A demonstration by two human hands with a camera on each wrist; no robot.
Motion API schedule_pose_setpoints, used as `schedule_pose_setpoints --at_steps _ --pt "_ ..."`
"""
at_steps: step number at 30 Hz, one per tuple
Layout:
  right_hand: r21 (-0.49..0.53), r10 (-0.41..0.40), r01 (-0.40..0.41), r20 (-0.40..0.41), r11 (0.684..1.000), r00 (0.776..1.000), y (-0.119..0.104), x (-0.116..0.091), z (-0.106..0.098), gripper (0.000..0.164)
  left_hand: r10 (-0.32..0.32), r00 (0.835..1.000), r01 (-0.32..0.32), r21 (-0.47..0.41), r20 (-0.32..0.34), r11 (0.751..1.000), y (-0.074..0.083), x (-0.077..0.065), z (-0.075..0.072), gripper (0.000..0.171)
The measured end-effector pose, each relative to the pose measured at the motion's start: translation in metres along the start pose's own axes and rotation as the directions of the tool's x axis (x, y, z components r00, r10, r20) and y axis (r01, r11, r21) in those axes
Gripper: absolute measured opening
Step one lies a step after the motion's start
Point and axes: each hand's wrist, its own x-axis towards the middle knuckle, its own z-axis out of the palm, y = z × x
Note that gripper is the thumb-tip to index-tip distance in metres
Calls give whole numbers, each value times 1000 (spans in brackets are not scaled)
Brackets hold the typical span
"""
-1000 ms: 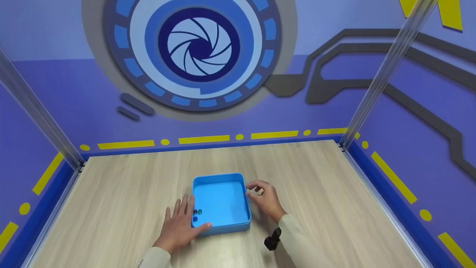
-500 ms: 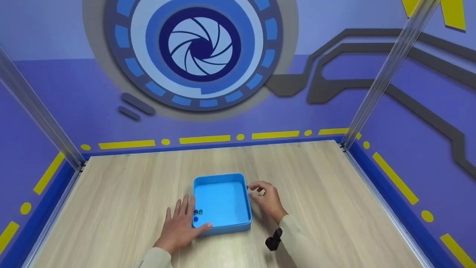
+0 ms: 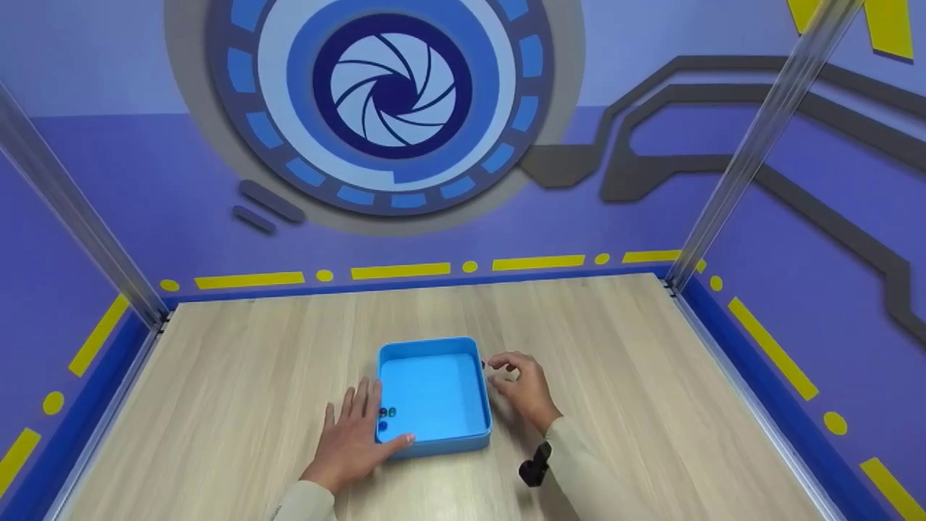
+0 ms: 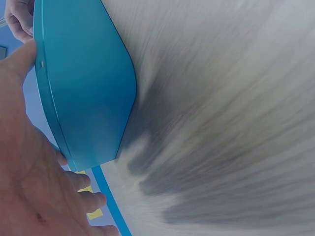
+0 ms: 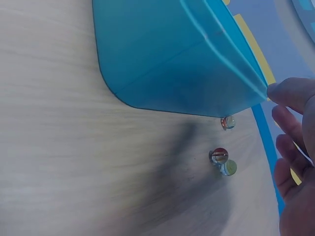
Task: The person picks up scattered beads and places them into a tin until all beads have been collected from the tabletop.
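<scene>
Blue plastic, a shallow square box sits on the pale wood-grain tabletop. Inside it, by the near left corner, lie three marbles: a dark marble just beside a green marble, with a blue marble nearer the person. On the tabletop outside the box, a clear reddish marble lies just beside its right wall; farther out from that wall, a brownish marble and a pale green marble seem to touch.

At the box's left side, the left grip is spread flat against it, thumb over the near rim, clasping nothing. Beside the right wall, the right grip has fingers loosely bent and thumb apart, with nothing seen held. Beige sleeves come in from the box's near side. Beyond the box stands a purple-blue panel bearing a round shutter motif.
</scene>
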Motion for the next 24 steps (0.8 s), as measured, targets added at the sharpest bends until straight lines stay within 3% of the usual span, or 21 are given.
schedule_pose_setpoints --at_steps 6,24 --pt "-38 1 -2 -19 999 1000 5 0 1 23 -7 1000 7 0 3 1000 -1 -1 0 110" --pt "-3 16 -17 -8 1000 1000 16 3 3 24 0 1000 0 4 -2 1000 0 1 0 110"
